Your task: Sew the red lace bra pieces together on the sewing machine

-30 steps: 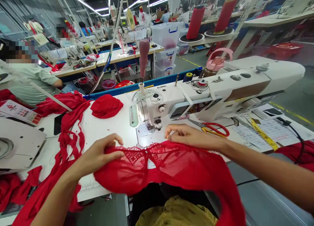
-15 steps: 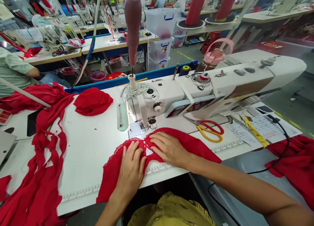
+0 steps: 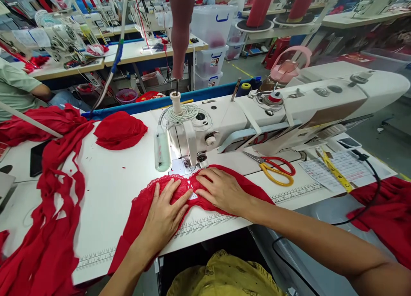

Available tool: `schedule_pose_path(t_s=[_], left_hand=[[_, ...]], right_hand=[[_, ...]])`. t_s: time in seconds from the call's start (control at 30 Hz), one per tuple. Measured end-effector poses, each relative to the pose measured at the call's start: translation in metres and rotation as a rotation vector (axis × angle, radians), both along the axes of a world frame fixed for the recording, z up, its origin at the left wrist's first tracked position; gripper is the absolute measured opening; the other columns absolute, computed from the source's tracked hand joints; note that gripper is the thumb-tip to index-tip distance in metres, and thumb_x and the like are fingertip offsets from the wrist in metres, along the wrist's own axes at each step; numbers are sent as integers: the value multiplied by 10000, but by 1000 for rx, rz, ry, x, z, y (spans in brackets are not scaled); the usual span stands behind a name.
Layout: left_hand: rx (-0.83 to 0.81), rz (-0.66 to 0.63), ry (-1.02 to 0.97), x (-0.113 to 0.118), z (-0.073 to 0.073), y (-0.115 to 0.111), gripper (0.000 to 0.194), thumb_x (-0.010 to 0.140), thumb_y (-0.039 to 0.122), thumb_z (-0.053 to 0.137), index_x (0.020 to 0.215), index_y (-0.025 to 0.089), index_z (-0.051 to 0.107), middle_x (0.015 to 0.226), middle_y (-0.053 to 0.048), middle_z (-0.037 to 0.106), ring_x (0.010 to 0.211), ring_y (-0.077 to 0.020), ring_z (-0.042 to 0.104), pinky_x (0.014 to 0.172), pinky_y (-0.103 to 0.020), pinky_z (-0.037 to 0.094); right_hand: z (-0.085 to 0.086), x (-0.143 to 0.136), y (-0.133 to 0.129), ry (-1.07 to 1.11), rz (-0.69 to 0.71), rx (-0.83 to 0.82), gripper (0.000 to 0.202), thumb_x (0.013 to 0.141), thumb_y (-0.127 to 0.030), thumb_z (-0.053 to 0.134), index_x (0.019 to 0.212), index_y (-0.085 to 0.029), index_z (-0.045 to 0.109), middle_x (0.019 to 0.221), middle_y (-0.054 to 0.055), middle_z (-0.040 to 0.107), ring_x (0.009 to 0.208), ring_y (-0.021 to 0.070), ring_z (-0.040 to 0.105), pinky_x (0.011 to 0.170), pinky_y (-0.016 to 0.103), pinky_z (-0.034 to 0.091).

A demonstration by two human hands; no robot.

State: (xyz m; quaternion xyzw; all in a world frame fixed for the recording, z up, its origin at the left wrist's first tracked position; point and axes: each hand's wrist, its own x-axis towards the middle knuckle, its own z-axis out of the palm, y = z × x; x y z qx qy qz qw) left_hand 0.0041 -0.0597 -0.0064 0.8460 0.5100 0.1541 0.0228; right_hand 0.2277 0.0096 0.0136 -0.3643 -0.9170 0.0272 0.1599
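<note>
I've got the white counter across my view, and on it the white sewing machine, my landmark here. Right in front of its needle end lies the red lace-edged fabric garment, directly under the fingers. Its long axis runs crosswise, left wing trailing back to the counter's near edge, lace edge towards the machine. My right hand sits nearer the needle end; my left hand is lower, left of the little centre gap. Both sets of fingers are spread and pressing down on the cloth, clenched on nothing that I can see. The machine's head stands just past the lace. Left of the machine, a long tangle of red fabric strips; nearer it, a rounded red fabric bundle. In front of its arm, metal scissors with red and orange handles, apart from my fingers.
</note>
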Motion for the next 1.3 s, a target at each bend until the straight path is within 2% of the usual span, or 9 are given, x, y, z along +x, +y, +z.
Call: schedule_pose_path(t_s=[0.17,0.3,0.4,0.5,0.7,0.87,1.03,1.23,1.3], left_hand=[[3,13,22,-1,2,2,430,1005,310,458,1432,320,509,1450,-130,527,1386,-330,456,1122,-678,328],[18,16,32,-1,3,2,436,1003,299,457,1436,304,509,1430,-129,550,1366,-328,477,1125,-670,331],[32,16,22,-2,3,2,410,999,280,456,1397,293,557,1417,-130,561,1353,-328,491,1129,-664,333],[32,13,21,-3,3,2,410,995,285,466,1393,301,562,1409,-129,567,1351,-329,491,1131,-664,332],[46,0,17,-3,4,2,413,991,269,470,1392,287,565,1399,-144,569,1337,-334,501,1119,-665,345],[46,8,-3,-3,3,2,401,988,273,478,1374,304,582,1411,-136,564,1354,-333,489,1124,-657,343],[41,8,-4,-4,0,2,406,993,290,472,1388,304,568,1423,-133,558,1364,-331,481,1129,-661,335],[-17,7,-62,-4,6,0,394,992,292,478,1374,314,574,1435,-125,545,1376,-336,470,1122,-672,345],[-43,43,-182,3,11,0,365,988,273,488,1336,282,598,1415,-125,556,1360,-315,491,1107,-604,415]], right_hand=[[6,-7,7,-48,-25,-36,261,1027,-309,485,959,-155,684,983,94,677,932,228,588,818,364,447],[2,-17,16,-60,-60,23,290,1023,-337,499,867,-160,667,878,70,680,872,218,578,795,363,382],[-2,-17,19,-63,-67,42,266,1023,-245,478,837,-169,652,835,51,680,842,201,570,752,342,358],[1,-15,19,-88,-62,21,254,1020,-206,469,847,-172,652,833,50,683,821,194,571,717,329,348],[16,-31,22,-175,-95,-88,307,1021,-323,482,844,-168,678,823,84,696,838,218,602,745,340,373],[18,-38,27,-213,-137,-113,250,1010,-233,467,907,-171,686,825,83,693,857,230,621,691,327,384],[14,-37,25,-180,-173,-136,335,1020,-435,475,943,-174,669,831,98,684,840,243,625,635,306,387],[13,-23,19,-169,-160,-97,239,1013,-217,449,911,-178,663,851,88,676,850,218,616,646,285,404],[13,-17,15,-97,-120,-109,254,1022,-204,423,944,-173,663,884,87,678,837,206,619,679,288,440]])
